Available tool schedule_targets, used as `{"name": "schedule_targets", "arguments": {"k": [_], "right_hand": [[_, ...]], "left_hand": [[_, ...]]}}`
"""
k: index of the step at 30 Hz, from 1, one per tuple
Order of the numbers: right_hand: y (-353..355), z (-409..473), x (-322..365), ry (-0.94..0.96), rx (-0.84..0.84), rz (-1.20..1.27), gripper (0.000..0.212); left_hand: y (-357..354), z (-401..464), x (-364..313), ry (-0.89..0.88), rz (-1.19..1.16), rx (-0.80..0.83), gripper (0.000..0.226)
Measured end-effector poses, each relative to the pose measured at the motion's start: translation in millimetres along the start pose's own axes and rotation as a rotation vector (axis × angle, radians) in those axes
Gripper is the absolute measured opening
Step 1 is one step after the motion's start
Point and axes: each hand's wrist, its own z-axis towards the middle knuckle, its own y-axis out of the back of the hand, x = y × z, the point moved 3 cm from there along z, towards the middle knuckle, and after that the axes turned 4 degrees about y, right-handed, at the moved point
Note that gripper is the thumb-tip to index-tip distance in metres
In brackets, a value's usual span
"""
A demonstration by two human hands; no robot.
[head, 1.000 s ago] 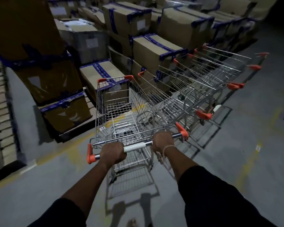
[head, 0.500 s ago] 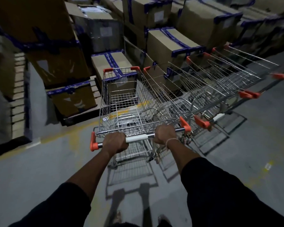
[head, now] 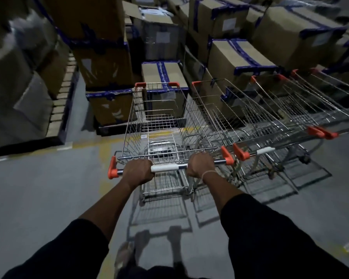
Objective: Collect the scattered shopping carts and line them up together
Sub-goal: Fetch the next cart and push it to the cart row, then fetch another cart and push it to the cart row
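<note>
**Steel-wire cart brought alongside the parked row**

Cardboard boxes (head: 101, 63) bound with blue tape fill the upper left and top of the frame, stacked on a pallet (head: 60, 109) at the left edge. Grey concrete floor (head: 38, 188) with worn yellow lines occupies the lower left.

Centre frame: the held cart (head: 161, 125), an empty wire basket with orange corner caps, points toward the boxes. Its handle bar (head: 165, 168) crosses the middle of the frame. The left hand (head: 138, 171) has its fingers wrapped fully round the bar beside the left orange end cap; the right hand (head: 200, 165) is curled round the bar in the same way, near the right end cap. A pale band sits on the right wrist.

Right of centre: the parked row of carts (head: 270, 117) stands side by side, extending to the right edge. The nearest parked handle lies just beside the held cart's right end cap; whether the two touch cannot be told.

Step in hand, as judged: setting this cart into line at the left end of the row. The next move likely calls for squaring the basket parallel to its neighbour and levelling the handles before letting go.
</note>
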Motion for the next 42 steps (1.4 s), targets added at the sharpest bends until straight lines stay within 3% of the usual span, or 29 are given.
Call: {"name": "schedule_targets", "arguments": {"k": [7,11,14,17,19,22,27,34,38,42], "right_hand": [[-5.0,-7.7,-14.3,0.053,-0.009,-0.027,0.038],[-8.6,-6.9,-10.4,0.030,-0.029,-0.010,0.053],[-7.9,3.1,-5.5,0.009,0.132,0.071,0.068],[9.0,21.4,17.4,0.115,0.351,0.195,0.088],[31.5,30.4,51.5,0.224,0.356,0.234,0.095],[75.2,38.9,133.6,0.355,0.210,0.315,0.099],[136.2,45.6,306.3,0.579,0.003,0.475,0.088],[169.6,48.6,555.4,0.824,0.035,0.348,0.111],[181.3,25.1,687.3,0.934,0.072,0.307,0.140],[195.4,3.2,798.0,1.045,0.094,0.274,0.139]], "left_hand": [[2.9,-23.9,-24.8,0.062,0.025,0.011,0.030],[1.1,-28.1,-20.0,0.031,-0.031,-0.026,0.047],[8.0,-37.6,-9.2,-0.100,-0.150,-0.134,0.061],[15.3,-63.1,23.5,-0.098,-0.236,-0.210,0.067],[21.7,-81.2,55.8,-0.096,-0.256,-0.302,0.062],[25.1,-117.8,128.5,-0.001,-0.259,-0.398,0.050],[6.1,-210.0,280.1,0.310,-0.249,-0.370,0.054],[-14.8,-394.8,468.9,0.740,-0.251,-0.351,0.065],[-13.6,-517.3,549.8,0.973,-0.248,-0.315,0.072],[-12.7,-622.0,602.2,1.176,-0.258,-0.293,0.077]]}}
